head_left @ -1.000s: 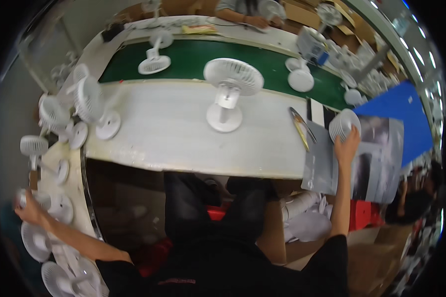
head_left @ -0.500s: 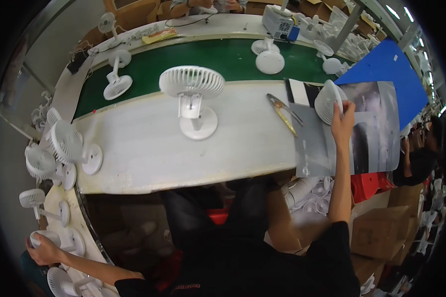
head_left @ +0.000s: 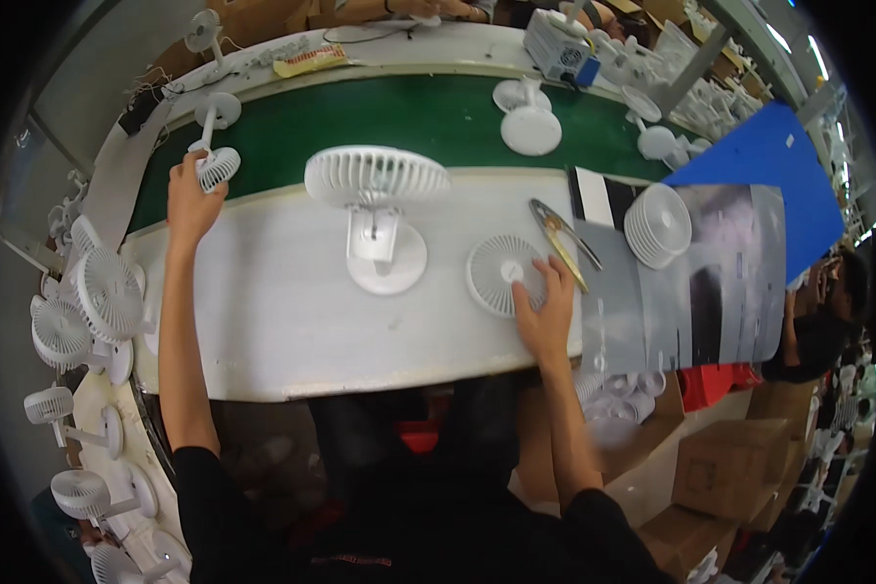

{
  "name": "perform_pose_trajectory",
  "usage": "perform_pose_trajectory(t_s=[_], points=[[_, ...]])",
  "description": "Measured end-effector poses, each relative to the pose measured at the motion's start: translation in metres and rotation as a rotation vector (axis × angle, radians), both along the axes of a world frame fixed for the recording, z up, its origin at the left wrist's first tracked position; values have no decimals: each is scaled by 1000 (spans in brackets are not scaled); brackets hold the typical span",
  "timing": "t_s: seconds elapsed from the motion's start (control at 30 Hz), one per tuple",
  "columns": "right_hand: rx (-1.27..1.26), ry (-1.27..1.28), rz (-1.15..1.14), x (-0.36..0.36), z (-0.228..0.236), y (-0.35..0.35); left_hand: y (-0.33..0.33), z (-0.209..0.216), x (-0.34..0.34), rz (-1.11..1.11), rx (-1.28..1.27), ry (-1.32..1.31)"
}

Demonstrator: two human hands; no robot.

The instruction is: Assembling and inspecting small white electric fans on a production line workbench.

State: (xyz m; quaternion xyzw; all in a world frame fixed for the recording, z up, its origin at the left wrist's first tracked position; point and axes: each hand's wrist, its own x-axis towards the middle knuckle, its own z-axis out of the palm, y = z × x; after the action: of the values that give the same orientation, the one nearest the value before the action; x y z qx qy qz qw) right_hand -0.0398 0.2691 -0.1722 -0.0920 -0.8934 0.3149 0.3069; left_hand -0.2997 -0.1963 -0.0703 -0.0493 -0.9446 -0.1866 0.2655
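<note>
Hands are far apart. The left hand (head_left: 195,204) is curled around the near, ribbed end of a small white plastic fan (head_left: 221,168), on or just over the long green belt (head_left: 360,112). This fan's long way points away from the person. The right hand (head_left: 549,316) is half open, its thumb and fingers on the right side of a flat, round, white plastic cover (head_left: 496,271); I cannot tell if it grips. The cover lies on the white table (head_left: 263,311), right of a white standing fan (head_left: 373,234), much nearer the right hand.
</note>
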Motion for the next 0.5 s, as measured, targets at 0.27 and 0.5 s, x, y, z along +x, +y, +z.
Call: perform_pose_trajectory(t_s=[0.27, 0.5], points=[[107, -99, 23, -10, 18, -17, -32, -59, -105, 321, -54, -477], [132, -166, 14, -8, 21, -16, -23, -80, -89, -12, -533, 8]])
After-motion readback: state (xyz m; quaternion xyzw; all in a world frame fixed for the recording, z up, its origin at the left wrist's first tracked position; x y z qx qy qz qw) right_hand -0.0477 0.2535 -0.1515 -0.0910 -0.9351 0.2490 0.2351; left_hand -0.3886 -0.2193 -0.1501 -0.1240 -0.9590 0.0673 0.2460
